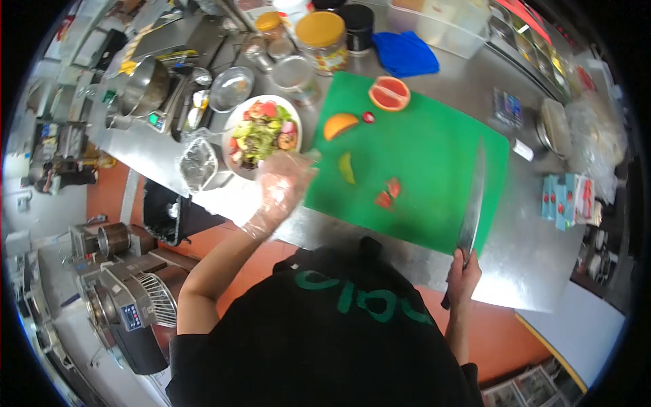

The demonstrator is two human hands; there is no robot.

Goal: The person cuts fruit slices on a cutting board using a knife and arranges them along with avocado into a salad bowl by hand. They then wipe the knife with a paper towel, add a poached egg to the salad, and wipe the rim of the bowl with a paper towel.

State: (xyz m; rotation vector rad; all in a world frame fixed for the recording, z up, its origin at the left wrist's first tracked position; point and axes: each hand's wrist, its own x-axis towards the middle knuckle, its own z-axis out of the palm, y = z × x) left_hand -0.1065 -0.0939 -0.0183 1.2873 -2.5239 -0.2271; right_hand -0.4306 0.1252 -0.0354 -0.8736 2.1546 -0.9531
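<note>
My left hand (pixel 281 183), in a clear plastic glove, is at the near rim of a white bowl (pixel 232 164) of salad. Its fingers look curled together; the glove and the angle hide what they may hold. Leafy greens (pixel 258 139) and red pieces fill the bowl. Low on the right, my bare right hand (pixel 463 277) grips the handle of a long kitchen knife (pixel 473 203), whose blade lies over the right side of a green cutting board (pixel 427 156). On the board are a halved grapefruit (pixel 390 95), an orange wedge (pixel 340 126), a green wedge (pixel 346 167) and small red pieces (pixel 388 194).
Yellow-lidded jars (pixel 321 34), a blue cloth (pixel 407 53) and a clear plastic bin (pixel 441 30) line the back. A small round red item (pixel 368 117) is by the orange wedge. Left are a metal bowl (pixel 232 89) and foil-like container (pixel 198 164); right, blue-white cartons (pixel 566 198).
</note>
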